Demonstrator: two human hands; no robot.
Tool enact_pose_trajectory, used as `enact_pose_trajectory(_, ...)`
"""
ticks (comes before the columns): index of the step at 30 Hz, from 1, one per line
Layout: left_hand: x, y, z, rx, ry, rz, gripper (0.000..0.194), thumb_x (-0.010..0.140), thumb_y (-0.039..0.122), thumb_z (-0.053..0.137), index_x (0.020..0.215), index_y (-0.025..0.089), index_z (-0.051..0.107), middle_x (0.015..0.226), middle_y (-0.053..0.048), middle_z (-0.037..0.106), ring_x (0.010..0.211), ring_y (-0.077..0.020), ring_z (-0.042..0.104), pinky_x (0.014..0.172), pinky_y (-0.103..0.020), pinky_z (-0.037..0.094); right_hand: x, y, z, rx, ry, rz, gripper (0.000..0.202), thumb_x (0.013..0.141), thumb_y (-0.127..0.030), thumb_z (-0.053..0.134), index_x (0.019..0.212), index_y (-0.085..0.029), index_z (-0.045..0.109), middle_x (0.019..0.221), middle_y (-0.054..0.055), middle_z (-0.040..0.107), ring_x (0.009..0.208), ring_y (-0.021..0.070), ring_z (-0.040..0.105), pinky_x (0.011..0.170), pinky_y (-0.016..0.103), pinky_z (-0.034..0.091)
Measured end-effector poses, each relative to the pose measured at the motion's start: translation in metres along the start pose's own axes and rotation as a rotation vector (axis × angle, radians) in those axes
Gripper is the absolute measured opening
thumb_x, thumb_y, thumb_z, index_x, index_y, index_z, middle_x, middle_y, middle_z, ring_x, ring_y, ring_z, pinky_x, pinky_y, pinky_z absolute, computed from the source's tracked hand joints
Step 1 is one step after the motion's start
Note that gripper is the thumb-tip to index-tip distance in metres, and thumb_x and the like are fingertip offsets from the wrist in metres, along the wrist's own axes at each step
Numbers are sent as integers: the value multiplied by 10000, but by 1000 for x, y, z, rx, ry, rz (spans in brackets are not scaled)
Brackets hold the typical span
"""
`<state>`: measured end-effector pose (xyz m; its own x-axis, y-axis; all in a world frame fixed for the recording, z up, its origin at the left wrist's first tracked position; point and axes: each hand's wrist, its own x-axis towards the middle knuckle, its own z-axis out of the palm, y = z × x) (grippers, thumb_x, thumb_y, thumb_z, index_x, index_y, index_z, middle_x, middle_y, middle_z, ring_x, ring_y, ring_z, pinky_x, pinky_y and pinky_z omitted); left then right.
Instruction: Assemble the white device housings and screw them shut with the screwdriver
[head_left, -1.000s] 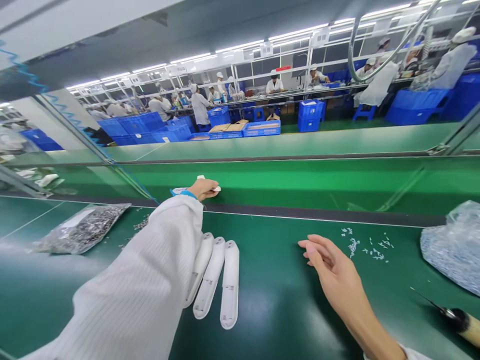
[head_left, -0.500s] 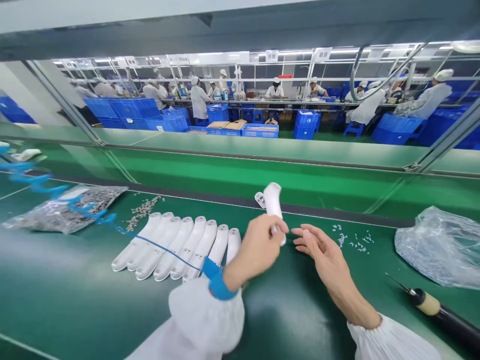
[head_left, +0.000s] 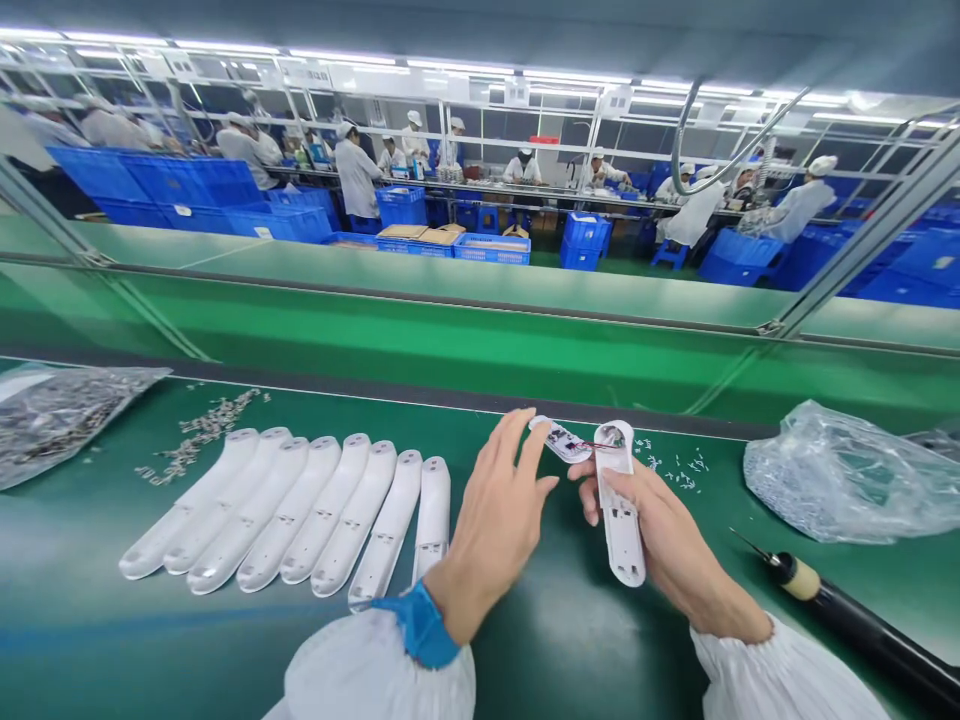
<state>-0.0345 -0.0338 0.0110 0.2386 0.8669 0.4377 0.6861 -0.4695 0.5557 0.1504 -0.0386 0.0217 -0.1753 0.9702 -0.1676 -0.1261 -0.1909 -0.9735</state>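
Note:
In my right hand (head_left: 667, 520) is a white plastic housing (head_left: 622, 545), held upright with its inner side toward me, thumb across its front. Thin red and dark wires run from its top to a small white cover with a circuit board (head_left: 564, 441), tilted to its left. My left hand (head_left: 496, 500), wearing a blue wrist strap (head_left: 427, 625), is raised with fingers apart beside that cover. Its fingertips overlap the cover's end; whether they touch it I cannot tell. A row of similar white housings (head_left: 292, 510) lies left of my left hand.
Loose small metal parts (head_left: 202, 430) lie near a plastic bag of them (head_left: 67, 410) at left. Tiny white pieces (head_left: 686, 470) are scattered at right, near another clear bag (head_left: 840, 480). A black-handled screwdriver (head_left: 847, 620) lies at front right. Co-workers sit beyond the bench.
The housing has passed from my left hand to my right and turned to show its inside and wires. My left hand has opened. The view has shifted right and down.

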Motion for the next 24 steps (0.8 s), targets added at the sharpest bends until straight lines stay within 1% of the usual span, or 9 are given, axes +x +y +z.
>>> enact_pose_trajectory(2, 6, -14, -2, -93, -38, 23, 419, 983, 198, 516, 1398, 212, 456, 1502, -110, 465, 1420, -283, 380, 1161, -480, 339, -4, -6, 1, 66, -74, 41, 386, 974, -517, 478, 1031, -188, 671, 815, 37, 614, 731, 163, 527, 740, 301, 425)
enact_pose_trajectory(5, 8, -21, -2, -317, -138, -61, 253, 1023, 273, 458, 1240, 230, 581, 1271, -63, 640, 1191, -230, 573, 1042, -397, 438, -5, -6, 2, 128, -70, 38, 433, 951, -582, 498, 1016, -192, 675, 874, 47, 607, 732, 160, 510, 741, 306, 430)
enact_pose_trajectory(8, 5, -11, 1, -548, -206, -239, 307, 1052, 384, 372, 1094, 208, 620, 1017, -43, 696, 926, -188, 631, 835, -319, 482, 0, 0, 4, 197, -12, 10, 426, 897, -608, 582, 1023, -210, 668, 862, 26, 580, 687, 141, 485, 673, 289, 422)
enact_pose_trajectory(10, 2, 1, 4, -696, -271, -389, 439, 1056, 481, 273, 995, 193, 599, 802, -17, 652, 683, -155, 587, 673, -290, 465, 5, 5, 2, 226, 44, 0, 434, 875, -618, 610, 1044, -222, 665, 863, 19, 577, 682, 137, 489, 645, 280, 421)
enact_pose_trajectory(12, -1, 11, 4, -752, -342, -470, 475, 1039, 543, 261, 1016, 198, 587, 754, 1, 615, 565, -136, 524, 584, -278, 432, 9, 7, -1, 226, 120, 26, 463, 862, -650, 603, 1011, -216, 669, 859, 24, 592, 685, 140, 505, 633, 279, 431)
enact_pose_trajectory(16, -6, 21, 3, -378, -363, -257, 330, 976, 450, 524, 1242, 263, 580, 1057, -48, 668, 886, -235, 629, 779, -353, 474, 14, 7, -10, 178, 295, 185, 561, 810, -739, 591, 776, -182, 637, 669, 19, 546, 601, 140, 496, 567, 272, 414)
enact_pose_trajectory(18, -8, 20, 4, -208, -306, -194, 346, 996, 371, 490, 1319, 260, 541, 1146, -72, 651, 1003, -272, 617, 865, -405, 471, 14, 6, -11, 191, 287, 216, 547, 788, -722, 638, 748, -177, 629, 636, 12, 529, 590, 135, 490, 573, 271, 425)
enact_pose_trajectory(21, -10, 18, 9, -170, -201, -204, 392, 1022, 333, 445, 1407, 262, 458, 1248, -75, 619, 1102, -264, 591, 935, -421, 477, 13, 5, -7, 249, 199, 183, 493, 785, -651, 700, 787, -160, 662, 725, 35, 592, 654, 137, 531, 663, 281, 477)
enact_pose_trajectory(24, -11, 16, 12, -221, -112, -194, 384, 1024, 334, 475, 1404, 283, 458, 1283, -45, 617, 1156, -228, 578, 970, -384, 487, 13, 9, -5, 279, 187, 92, 454, 796, -609, 717, 821, -158, 676, 768, 44, 621, 683, 139, 557, 690, 281, 483)
